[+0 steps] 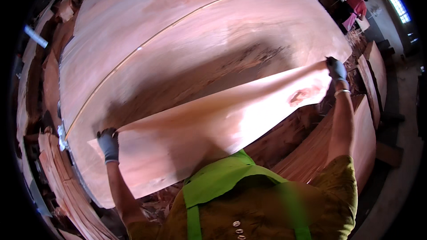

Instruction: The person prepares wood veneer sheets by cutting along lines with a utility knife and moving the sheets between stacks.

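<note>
A long strip of thin wood veneer (213, 120) stretches between my two hands, its far edge raised and casting a shadow. My left hand (108, 144), in a grey glove, is closed on the strip's left end. At its far right corner my right hand (336, 69), also gloved in grey, grips the veneer. A dark knot shows near that right end. Beneath and beyond lies a broad veneer sheet (187, 31) covering the work surface, with a dark streaked patch partly shaded by the strip. The fingertips under the strip are hidden.
A thin cord or rod (138, 49) runs across the broad sheet. Stacked veneer strips (66, 186) stand at the left, and another stack (311, 160) is at the near right. Scraps lie around the near edge. Another person (356, 6) in red bends over at the far right.
</note>
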Demonstrator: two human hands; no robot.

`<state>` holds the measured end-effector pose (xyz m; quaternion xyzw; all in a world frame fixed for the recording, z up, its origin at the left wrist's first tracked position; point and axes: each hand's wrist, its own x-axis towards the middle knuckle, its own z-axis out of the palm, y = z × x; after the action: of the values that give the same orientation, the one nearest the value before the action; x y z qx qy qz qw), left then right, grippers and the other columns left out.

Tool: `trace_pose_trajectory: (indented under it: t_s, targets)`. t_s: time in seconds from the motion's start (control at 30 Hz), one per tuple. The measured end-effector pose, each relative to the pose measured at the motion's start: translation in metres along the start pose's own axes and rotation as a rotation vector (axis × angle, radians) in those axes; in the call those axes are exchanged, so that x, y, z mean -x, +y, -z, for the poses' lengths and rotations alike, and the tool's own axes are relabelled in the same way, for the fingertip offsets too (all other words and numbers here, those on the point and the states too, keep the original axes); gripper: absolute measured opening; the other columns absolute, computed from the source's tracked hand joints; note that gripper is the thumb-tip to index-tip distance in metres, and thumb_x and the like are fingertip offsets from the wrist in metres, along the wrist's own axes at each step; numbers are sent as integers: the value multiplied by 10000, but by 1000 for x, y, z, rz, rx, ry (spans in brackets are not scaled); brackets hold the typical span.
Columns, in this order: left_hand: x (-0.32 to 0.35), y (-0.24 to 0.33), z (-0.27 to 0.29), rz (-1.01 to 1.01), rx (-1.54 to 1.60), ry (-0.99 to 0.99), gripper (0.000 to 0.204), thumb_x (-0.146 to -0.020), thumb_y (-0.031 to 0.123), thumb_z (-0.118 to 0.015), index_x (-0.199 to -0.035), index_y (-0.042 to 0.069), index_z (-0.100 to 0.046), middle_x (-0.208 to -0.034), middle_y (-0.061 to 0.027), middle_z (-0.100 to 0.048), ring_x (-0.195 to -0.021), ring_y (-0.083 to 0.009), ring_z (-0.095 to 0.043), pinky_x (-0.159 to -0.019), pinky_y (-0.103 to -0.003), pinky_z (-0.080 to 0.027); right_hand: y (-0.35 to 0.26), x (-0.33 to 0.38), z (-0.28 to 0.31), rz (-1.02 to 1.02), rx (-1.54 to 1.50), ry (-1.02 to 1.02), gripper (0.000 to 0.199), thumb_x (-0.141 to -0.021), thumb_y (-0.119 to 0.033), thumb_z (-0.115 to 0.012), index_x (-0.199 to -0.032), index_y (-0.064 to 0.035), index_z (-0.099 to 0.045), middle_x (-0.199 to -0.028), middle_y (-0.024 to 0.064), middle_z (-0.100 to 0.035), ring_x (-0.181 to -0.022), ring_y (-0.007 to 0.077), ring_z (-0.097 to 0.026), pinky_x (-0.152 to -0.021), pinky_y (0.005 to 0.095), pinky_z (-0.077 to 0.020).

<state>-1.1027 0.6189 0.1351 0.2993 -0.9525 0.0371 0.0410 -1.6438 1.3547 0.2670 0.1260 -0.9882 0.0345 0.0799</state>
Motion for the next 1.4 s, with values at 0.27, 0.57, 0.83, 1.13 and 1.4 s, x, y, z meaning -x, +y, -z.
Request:
trace_pose_trajectory:
  t_s: [0.27, 0.57, 0.83, 1.13, 1.4]
  targets:
    - [-42, 37, -22, 116, -153, -40, 86, -743, 178, -658, -812, 133, -685, -879, -48, -656, -883, -238, -596, -853, -408, -392, -35, -131, -119, 50, 4, -70, 188, -805, -251, -592, -936, -129, -648, -884, 156, -651, -851, 364, -613, -721, 455, -482]
    - [-93, 78, -55, 291, -256, -45, 130, -722, 192, -686, -838, 135, -674, -902, -33, -656, -879, -228, -597, -793, -380, -396, -49, -229, -185, 140, -48, -176, 162, -799, -217, -605, -938, -133, -607, -872, 146, -648, -851, 368, -606, -696, 466, -470]
    - [-115, 100, -57, 384, -310, -143, 278, -762, 242, -660, -1021, 142, -649, -1125, -72, -613, -989, -236, -577, -830, -399, -398, -43, -261, -221, 122, -52, -171, 233, -799, -164, -609, -1023, -103, -588, -970, 169, -626, -915, 376, -586, -732, 469, -471]
    - [-67, 306, -59, -101, -17, 118, 653, -842, 288, -595, -1391, 43, -340, -1405, -172, -368, -1310, -338, -309, -1088, -486, -197, -165, -175, -184, 572, -376, 41, 264, -860, -91, -507, -1121, -107, -545, -992, 171, -604, -841, 383, -588, -675, 466, -481]
    - [-65, 293, -19, -45, 505, 122, 214, -746, 156, -580, -948, 99, -625, -1054, -129, -598, -939, -309, -578, -785, -414, -471, -198, -97, -219, 541, -506, -536, 370, -954, -187, -413, -1314, -127, -477, -1032, 199, -612, -795, 357, -619, -614, 428, -464]
